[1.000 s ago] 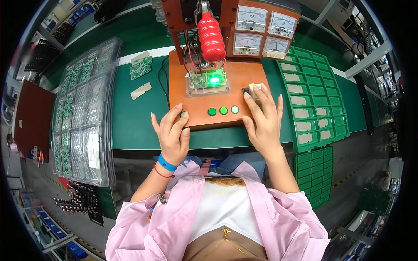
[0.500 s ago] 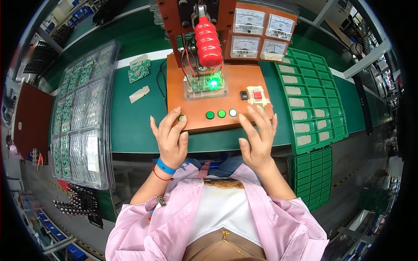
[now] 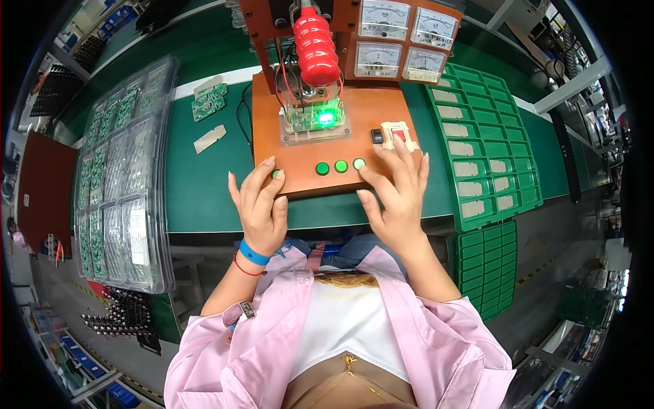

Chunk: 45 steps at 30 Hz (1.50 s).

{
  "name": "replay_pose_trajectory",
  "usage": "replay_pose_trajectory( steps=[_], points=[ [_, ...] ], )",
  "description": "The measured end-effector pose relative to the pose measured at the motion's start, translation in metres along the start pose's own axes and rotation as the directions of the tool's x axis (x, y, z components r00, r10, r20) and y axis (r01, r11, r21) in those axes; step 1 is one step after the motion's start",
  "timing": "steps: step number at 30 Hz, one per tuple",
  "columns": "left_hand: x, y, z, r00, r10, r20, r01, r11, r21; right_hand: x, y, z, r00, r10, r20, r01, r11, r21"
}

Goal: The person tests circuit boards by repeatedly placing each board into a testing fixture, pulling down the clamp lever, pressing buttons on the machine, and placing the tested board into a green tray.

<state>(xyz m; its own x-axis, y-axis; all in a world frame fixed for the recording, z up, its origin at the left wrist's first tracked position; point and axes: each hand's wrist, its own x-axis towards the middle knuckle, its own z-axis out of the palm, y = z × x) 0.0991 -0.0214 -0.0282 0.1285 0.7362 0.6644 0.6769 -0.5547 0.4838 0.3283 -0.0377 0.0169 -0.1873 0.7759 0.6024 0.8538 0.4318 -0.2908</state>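
My left hand rests at the front left edge of the orange test box, a fingertip at the green button there, fingers apart. Over the box's front right part is my right hand, fingers spread, with a fingertip touching or just above the pale lit button. Its other fingertips are near the red switch. Two more green buttons sit between the hands. Behind them, a clear fixture holds a board glowing green, below the red-handled lever.
Stacked clear trays of circuit boards stand at left. Loose boards and a pale piece lie beside the box. Green trays with pale pieces are at right. Analog meters rise behind the box.
My right hand has moved off the red switch area and then forward to the pale button. My left hand stays at its button. The whole view has shifted slightly.
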Motion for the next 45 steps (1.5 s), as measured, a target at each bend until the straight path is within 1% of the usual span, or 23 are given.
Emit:
replay_pose_trajectory(
  steps=[1, 2, 5, 6, 8, 10, 13, 15, 16, 17, 19, 20, 24, 27, 28, 29, 31, 33, 37, 39, 41, 45],
  points=[
    [0.000, 0.000, 0.000, 1.000, -0.002, -0.002, 0.002, 1.000, -0.002, -0.001, 0.003, -0.003, 1.000, -0.006, 0.002, 0.006, 0.999, 0.033],
    [-0.001, 0.000, 0.000, 1.000, -0.003, 0.000, 0.003, 1.000, -0.005, -0.004, 0.010, 0.001, 0.999, -0.032, -0.042, 0.036, 0.995, 0.092],
    [-0.001, -0.001, 0.000, 1.000, -0.003, -0.004, 0.003, 1.000, -0.003, -0.002, 0.007, 0.005, 1.000, 0.005, -0.020, -0.005, 0.999, 0.032],
    [-0.002, 0.000, -0.001, 1.000, 0.000, 0.004, -0.001, 1.000, 0.009, -0.001, 0.005, 0.009, 0.999, -0.020, 0.040, 0.022, 0.998, -0.052],
    [0.000, 0.001, -0.002, 1.000, 0.007, 0.021, -0.007, 0.999, 0.033, 0.003, 0.000, 0.009, 0.997, 0.007, 0.071, 0.003, 0.991, -0.137],
    [-0.001, 0.000, -0.001, 1.000, -0.001, 0.010, 0.001, 1.000, 0.008, 0.007, -0.002, 0.008, 0.992, 0.043, 0.116, -0.017, 0.976, -0.217],
    [-0.001, -0.001, -0.001, 1.000, 0.002, 0.006, -0.002, 1.000, -0.004, 0.005, -0.008, 0.008, 0.995, 0.031, 0.098, -0.018, 0.990, -0.138],
    [-0.002, 0.000, -0.001, 1.000, 0.002, 0.009, -0.002, 1.000, 0.003, 0.004, 0.009, 0.008, 0.999, 0.046, -0.004, -0.045, 0.985, 0.165],
    [-0.002, 0.000, -0.002, 1.000, 0.006, 0.019, -0.006, 1.000, 0.010, 0.005, 0.014, 0.007, 0.996, 0.067, -0.052, -0.048, 0.948, 0.315],
    [-0.001, -0.001, -0.002, 1.000, 0.010, 0.028, -0.010, 1.000, 0.017, 0.007, 0.015, 0.005, 0.966, 0.121, -0.227, -0.013, 0.903, 0.429],
    [0.000, -0.002, -0.002, 1.000, 0.010, 0.024, -0.010, 1.000, 0.009, 0.014, 0.009, -0.012, 0.960, 0.120, -0.254, -0.040, 0.953, 0.301],
    [-0.001, -0.002, -0.002, 1.000, 0.010, 0.027, -0.010, 1.000, 0.001, 0.016, 0.007, -0.012, 0.967, 0.126, -0.223, -0.065, 0.963, 0.261],
    [0.000, -0.002, -0.002, 0.999, 0.015, 0.028, -0.015, 1.000, -0.006, 0.025, 0.006, -0.007, 0.997, 0.015, -0.073, -0.008, 0.995, 0.101],
    [-0.001, -0.002, -0.003, 0.999, 0.007, 0.031, -0.007, 1.000, 0.003, 0.020, 0.001, 0.000, 0.994, -0.039, -0.103, 0.048, 0.995, 0.088],
    [-0.001, 0.000, -0.003, 1.000, 0.006, 0.030, -0.006, 1.000, 0.007, 0.018, 0.000, 0.004, 0.986, -0.078, -0.146, 0.094, 0.990, 0.101],
    [0.000, 0.001, -0.003, 1.000, 0.007, 0.027, -0.008, 1.000, 0.009, 0.013, -0.001, 0.009, 0.984, -0.088, -0.157, 0.109, 0.986, 0.129],
    [0.000, 0.000, -0.003, 1.000, 0.004, 0.030, -0.004, 1.000, 0.014, 0.003, -0.004, 0.017, 0.980, -0.143, -0.138, 0.162, 0.976, 0.143],
    [-0.001, 0.000, -0.003, 0.999, 0.000, 0.039, -0.001, 1.000, 0.021, -0.009, -0.007, 0.024, 0.975, -0.163, -0.149, 0.184, 0.972, 0.146],
    [-0.001, -0.001, -0.001, 1.000, -0.010, 0.014, 0.010, 1.000, -0.009, -0.015, -0.001, 0.020, 0.971, -0.148, -0.186, 0.173, 0.977, 0.126],
    [0.000, 0.000, -0.002, 1.000, -0.008, 0.011, 0.008, 1.000, -0.009, -0.015, 0.010, 0.018, 0.961, -0.117, -0.250, 0.145, 0.984, 0.099],
    [0.000, 0.000, -0.001, 1.000, -0.008, 0.006, 0.008, 1.000, -0.008, -0.008, 0.018, 0.009, 0.967, -0.055, -0.248, 0.075, 0.995, 0.073],
    [-0.001, 0.000, -0.001, 1.000, -0.004, -0.001, 0.004, 1.000, -0.001, -0.005, 0.034, 0.002, 0.968, -0.008, -0.250, 0.020, 0.999, 0.045]
  ],
)
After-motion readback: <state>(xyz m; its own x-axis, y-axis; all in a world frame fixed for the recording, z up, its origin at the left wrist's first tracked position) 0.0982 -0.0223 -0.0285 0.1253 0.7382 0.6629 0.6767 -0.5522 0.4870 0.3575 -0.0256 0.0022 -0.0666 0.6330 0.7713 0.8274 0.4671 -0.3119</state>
